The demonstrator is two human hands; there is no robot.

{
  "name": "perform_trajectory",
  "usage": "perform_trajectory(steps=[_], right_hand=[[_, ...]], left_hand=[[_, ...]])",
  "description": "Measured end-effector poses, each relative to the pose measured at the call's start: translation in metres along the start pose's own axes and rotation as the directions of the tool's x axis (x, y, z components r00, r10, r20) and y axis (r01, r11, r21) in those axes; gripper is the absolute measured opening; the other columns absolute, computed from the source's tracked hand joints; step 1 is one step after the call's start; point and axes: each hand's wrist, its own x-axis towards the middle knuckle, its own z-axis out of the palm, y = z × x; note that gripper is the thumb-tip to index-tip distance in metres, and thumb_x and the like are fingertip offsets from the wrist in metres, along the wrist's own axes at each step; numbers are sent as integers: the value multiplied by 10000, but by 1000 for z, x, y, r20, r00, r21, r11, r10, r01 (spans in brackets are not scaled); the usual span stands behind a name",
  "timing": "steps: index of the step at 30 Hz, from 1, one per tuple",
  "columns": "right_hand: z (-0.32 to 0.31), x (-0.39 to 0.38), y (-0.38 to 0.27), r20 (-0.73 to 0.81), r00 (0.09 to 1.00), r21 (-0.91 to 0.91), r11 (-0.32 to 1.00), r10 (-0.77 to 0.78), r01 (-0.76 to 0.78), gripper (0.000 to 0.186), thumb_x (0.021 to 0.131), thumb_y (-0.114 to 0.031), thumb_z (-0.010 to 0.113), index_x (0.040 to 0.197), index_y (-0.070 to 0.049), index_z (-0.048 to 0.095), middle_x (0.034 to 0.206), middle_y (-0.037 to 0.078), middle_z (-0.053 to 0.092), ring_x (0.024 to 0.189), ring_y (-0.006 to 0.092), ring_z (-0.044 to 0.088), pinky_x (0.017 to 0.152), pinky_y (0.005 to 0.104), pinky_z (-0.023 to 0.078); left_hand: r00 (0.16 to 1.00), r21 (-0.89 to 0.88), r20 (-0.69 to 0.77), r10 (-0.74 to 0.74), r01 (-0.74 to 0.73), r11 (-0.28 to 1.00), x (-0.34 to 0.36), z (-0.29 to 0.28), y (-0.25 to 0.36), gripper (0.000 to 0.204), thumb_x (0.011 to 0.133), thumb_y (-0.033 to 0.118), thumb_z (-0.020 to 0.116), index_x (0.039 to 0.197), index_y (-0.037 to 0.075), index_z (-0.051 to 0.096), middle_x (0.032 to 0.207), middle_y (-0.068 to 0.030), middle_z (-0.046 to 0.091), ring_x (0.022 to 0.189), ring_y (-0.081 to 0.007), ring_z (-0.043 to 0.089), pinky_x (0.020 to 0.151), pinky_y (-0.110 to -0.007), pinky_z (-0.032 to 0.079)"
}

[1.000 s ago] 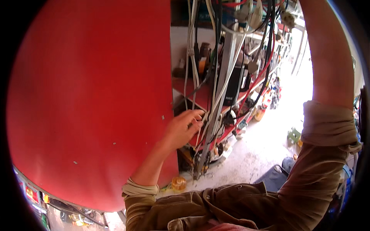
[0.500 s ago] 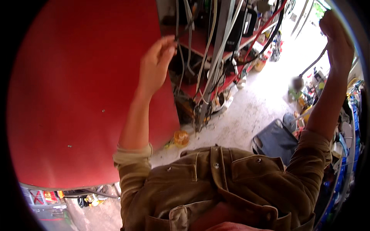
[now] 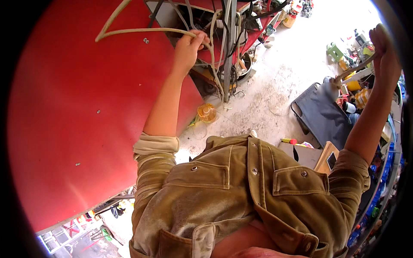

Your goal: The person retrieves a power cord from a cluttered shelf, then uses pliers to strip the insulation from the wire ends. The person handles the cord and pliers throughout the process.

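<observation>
My left hand [image 3: 188, 48] is closed around a pale beige cable [image 3: 142, 30] that loops up and left across a big red panel [image 3: 73, 112]. The cable runs on down among a tangle of wires and hoses [image 3: 223, 47] hanging beside the panel's edge. My right hand [image 3: 384, 47] is raised at the far right and grips a thin metal rod [image 3: 352, 69] that slants down to the left. Both arms wear rolled olive-brown jacket sleeves.
A clear amber bottle [image 3: 207, 112] lies on the concrete floor under the wires. A dark folded cot [image 3: 320, 114] sits on the floor at right, with cardboard [image 3: 303, 154] and a wooden board near it. Cluttered shelves of coloured items line the right rim.
My left hand rose from the wire bundle and pulled the beige cable out over the red panel. My right hand came down into view, gripping the rod. The view tilted down.
</observation>
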Motion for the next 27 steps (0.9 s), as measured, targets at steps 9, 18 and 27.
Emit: perform_trajectory(steps=[9,18,27], right_hand=[[-82,-77,66,-18,936,90,933,353,-350,285,949,-98,426,1177,43,523,615,-60,277,518,32,234,483,197,216],[-298,-123,254,-487,628,-86,683,607,-726,193,915,-197,523,998,-89,660,605,-76,447,452,12,361,391,172,276],[-352,-91,318,-624,486,-213,466,612,-859,195,836,-243,601,890,-64,657,552,-23,459,441,78,428,397,209,324]], left_hand=[[986,13,-157,56,-54,998,-75,-29,-30,206,933,221,494,973,41,587,668,14,502,617,-60,462,523,-212,347],[949,568,-96,-299,299,767,-162,-59,-60,162,833,191,617,917,54,599,760,-64,610,680,-152,568,628,-295,446],[846,613,-313,-432,527,588,-278,-146,-163,158,814,230,632,905,102,613,806,-89,649,769,-210,637,661,-312,476]])
